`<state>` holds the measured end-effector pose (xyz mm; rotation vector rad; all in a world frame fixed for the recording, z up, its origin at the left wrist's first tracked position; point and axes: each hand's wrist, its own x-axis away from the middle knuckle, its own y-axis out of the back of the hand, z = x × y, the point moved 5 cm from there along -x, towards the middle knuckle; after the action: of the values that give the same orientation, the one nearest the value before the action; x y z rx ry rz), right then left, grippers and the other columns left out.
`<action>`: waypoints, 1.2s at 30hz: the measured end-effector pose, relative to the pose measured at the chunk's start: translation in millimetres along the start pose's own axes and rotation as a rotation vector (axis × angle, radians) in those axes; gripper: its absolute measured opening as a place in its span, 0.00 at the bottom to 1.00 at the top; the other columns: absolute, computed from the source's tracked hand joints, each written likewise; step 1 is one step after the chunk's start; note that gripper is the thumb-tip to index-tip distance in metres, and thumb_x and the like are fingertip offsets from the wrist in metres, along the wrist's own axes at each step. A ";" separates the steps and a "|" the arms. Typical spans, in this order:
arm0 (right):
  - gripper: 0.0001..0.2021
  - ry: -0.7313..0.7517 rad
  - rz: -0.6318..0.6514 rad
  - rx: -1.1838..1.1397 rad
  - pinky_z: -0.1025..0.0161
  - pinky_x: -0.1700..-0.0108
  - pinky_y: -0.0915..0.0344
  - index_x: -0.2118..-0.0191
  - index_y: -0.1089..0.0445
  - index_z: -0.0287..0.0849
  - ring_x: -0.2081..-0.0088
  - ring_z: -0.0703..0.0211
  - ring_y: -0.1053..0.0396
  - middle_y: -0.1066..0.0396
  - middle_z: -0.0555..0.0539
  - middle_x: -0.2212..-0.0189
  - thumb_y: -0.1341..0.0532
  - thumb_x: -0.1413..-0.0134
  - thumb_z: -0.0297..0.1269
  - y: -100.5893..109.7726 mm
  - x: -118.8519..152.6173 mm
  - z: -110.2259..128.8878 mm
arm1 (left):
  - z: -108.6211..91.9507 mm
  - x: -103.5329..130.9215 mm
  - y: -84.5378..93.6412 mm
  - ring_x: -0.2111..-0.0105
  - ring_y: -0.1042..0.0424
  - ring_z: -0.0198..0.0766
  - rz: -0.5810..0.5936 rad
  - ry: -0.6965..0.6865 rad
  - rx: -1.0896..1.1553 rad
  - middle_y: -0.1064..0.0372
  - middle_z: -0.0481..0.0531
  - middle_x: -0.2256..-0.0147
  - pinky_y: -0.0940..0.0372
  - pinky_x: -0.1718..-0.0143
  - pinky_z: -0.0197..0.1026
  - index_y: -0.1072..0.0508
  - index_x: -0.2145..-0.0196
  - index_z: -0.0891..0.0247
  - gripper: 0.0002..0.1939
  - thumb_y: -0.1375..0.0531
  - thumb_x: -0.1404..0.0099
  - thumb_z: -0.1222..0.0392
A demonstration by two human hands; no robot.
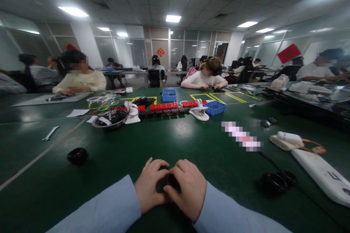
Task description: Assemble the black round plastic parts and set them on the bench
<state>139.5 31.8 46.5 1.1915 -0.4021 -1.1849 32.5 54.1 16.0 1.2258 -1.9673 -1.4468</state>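
Close in front of me, a small black object (171, 180) sits between my two hands; most of it is hidden by fingers, so its kind cannot be made out. My right hand (189, 185) curls around it, thumb below and fingers over the top. On the other side, my left hand (150, 185) is curved against it, fingertips meeting those of the right. A black rounded piece (78, 156) lies by itself to the left. Two more black ring-like pieces (273, 183) rest together at the right.
A wrench (50, 133) lies on the green table (123, 149) at left. Farther back are a metal bowl (108, 126) of black parts, red sockets (164, 106), white clips (200, 111) and blue bins (215, 108). A white device (322, 174) stands right. Other people work beyond.
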 end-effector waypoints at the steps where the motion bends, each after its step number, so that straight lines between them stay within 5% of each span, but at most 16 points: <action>1: 0.09 -0.004 0.004 -0.007 0.59 0.63 0.42 0.66 0.34 0.41 0.65 0.57 0.41 0.37 0.47 0.69 0.38 0.58 0.35 -1.1 0.2 0.1 | -0.3 -0.1 0.1 0.55 0.39 0.49 0.002 -0.002 0.000 0.37 0.53 0.58 0.57 0.47 0.60 0.30 0.63 0.58 0.20 0.37 0.57 0.57; 17: 0.12 0.123 0.072 -0.164 0.59 0.61 0.41 0.66 0.36 0.38 0.63 0.56 0.42 0.38 0.44 0.66 0.45 0.63 0.27 -1.7 -2.3 2.3 | -2.1 -0.5 1.3 0.53 0.40 0.46 0.036 0.024 -0.004 0.38 0.51 0.58 0.59 0.46 0.59 0.30 0.63 0.57 0.19 0.40 0.56 0.63; 25: 0.16 0.251 -0.059 -0.381 0.60 0.61 0.39 0.71 0.35 0.40 0.65 0.58 0.38 0.35 0.46 0.70 0.50 0.74 0.24 -4.0 -0.6 2.9 | 0.2 -0.4 0.3 0.55 0.39 0.46 0.017 0.003 0.024 0.37 0.51 0.59 0.58 0.47 0.59 0.30 0.63 0.57 0.19 0.37 0.56 0.59; 30: 0.14 0.337 -0.063 -0.387 0.54 0.47 0.50 0.74 0.35 0.43 0.61 0.60 0.36 0.33 0.49 0.70 0.50 0.72 0.24 -6.6 2.0 6.4 | 3.1 0.1 -2.0 0.56 0.38 0.47 -0.005 -0.002 0.040 0.37 0.51 0.60 0.58 0.47 0.59 0.30 0.66 0.59 0.17 0.37 0.57 0.57; 36: 0.10 0.408 -0.071 -0.269 0.52 0.42 0.63 0.76 0.35 0.44 0.61 0.63 0.36 0.32 0.52 0.72 0.50 0.63 0.24 -7.3 3.4 9.8 | 2.7 0.0 -2.2 0.56 0.38 0.47 -0.015 -0.013 0.047 0.37 0.51 0.60 0.56 0.47 0.59 0.30 0.64 0.58 0.19 0.38 0.56 0.54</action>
<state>129.6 24.6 42.9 1.1806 0.1049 -0.9875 31.3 55.5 13.0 1.2565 -2.0157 -1.4267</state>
